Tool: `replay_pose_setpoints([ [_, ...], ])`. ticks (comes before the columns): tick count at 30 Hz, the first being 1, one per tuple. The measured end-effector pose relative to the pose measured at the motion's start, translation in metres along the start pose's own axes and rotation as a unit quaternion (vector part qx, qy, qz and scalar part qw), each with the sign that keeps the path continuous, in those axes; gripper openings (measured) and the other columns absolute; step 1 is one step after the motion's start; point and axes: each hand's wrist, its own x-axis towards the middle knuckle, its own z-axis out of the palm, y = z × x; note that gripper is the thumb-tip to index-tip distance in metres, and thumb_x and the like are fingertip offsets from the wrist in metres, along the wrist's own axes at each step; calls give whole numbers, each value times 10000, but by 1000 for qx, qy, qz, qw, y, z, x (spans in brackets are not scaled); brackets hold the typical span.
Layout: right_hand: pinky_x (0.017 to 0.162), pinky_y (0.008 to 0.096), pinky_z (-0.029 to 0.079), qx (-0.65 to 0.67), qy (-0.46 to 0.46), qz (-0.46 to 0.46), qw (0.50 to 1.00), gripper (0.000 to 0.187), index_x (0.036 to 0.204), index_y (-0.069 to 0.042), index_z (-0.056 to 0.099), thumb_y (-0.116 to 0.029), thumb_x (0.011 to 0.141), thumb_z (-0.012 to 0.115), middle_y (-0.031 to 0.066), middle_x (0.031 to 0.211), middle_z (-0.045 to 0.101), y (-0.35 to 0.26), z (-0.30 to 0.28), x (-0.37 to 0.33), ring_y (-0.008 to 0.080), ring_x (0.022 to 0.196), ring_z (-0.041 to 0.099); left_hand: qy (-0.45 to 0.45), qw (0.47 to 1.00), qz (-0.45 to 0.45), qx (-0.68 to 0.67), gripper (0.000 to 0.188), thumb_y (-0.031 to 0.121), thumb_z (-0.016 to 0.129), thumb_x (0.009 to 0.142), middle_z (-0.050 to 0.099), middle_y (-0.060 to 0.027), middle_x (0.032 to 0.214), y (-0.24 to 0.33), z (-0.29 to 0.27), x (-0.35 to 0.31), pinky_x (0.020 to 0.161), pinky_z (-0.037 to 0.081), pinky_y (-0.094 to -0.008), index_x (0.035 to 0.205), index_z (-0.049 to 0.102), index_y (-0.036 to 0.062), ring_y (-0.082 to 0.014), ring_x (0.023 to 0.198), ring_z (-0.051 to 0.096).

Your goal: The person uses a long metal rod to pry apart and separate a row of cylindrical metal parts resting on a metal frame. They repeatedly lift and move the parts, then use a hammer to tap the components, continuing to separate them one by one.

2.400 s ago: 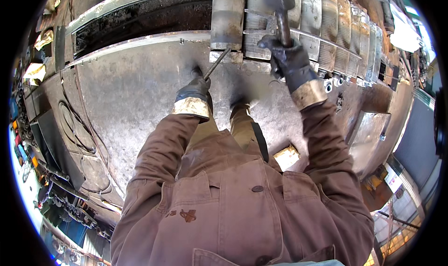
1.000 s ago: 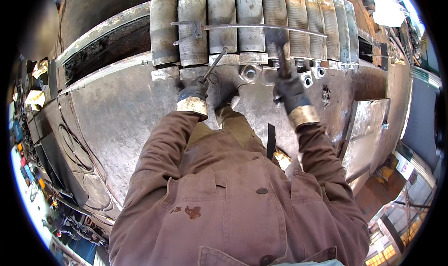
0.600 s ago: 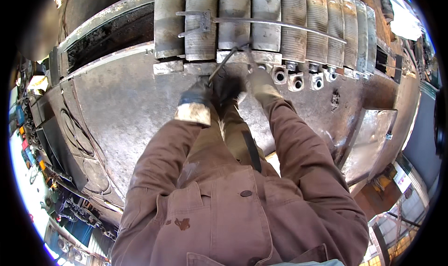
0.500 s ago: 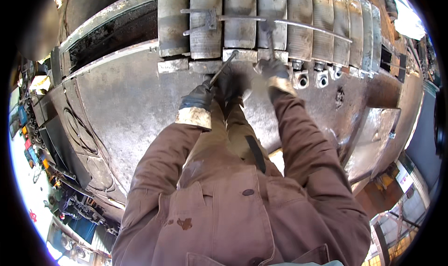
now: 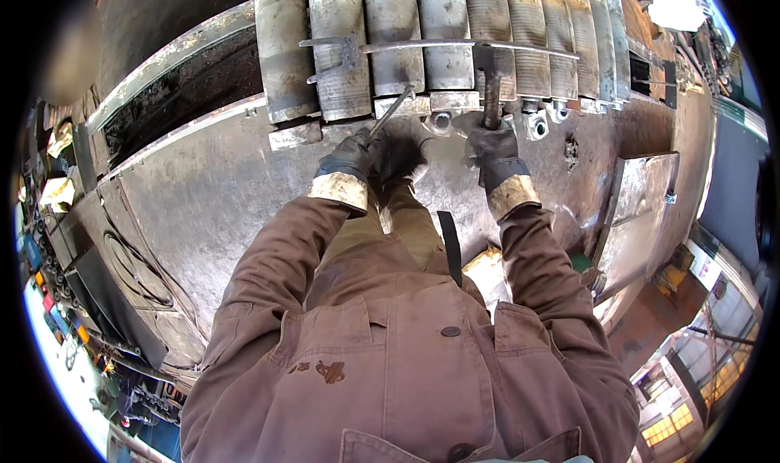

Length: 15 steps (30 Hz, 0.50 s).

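Observation:
My left hand, in a dark glove with a pale stained cuff, is closed around a thin metal bar. The bar slants up to the right, its tip at a pale metal block under one of the ribbed cylinders. My gloved right hand grips the dark shaft of a hammer. The hammer stands upright in view, its dark head over the lower end of a cylinder. Between my hands a round fitting with a hole shows beside another block.
A long metal rod with a bracket lies across the cylinders. More round fittings sit right of the hammer. An open dark slot runs left, and a coiled cable lies on the metal surface.
My view has shifted, so the cylinders appear further left. The hammer and right hand, blurred before, now show sharply. The round fitting between my hands has come into clear view. The left hand keeps its bar.

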Motion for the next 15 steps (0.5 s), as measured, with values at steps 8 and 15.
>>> replay_pose_setpoints([
  [8,344,290,378,-85,30,-128,988,159,982,-41,731,-181,904,730,43,570,581,-128,-7,-25,107,398,471,-144,980,-80,-110,351,349,589,975,726,-86,840,8,-34,-10,567,527,-360,1159,650,57,-199,626,657],
  [15,309,321,449,61,-97,-83,990,167,1010,34,715,-97,919,665,62,523,572,-107,-5,-39,158,342,512,-323,586,-173,-722,234,220,516,1043,625,24,726,-28,-29,-18,387,415,-189,1207,630,98,-39,500,528],
])
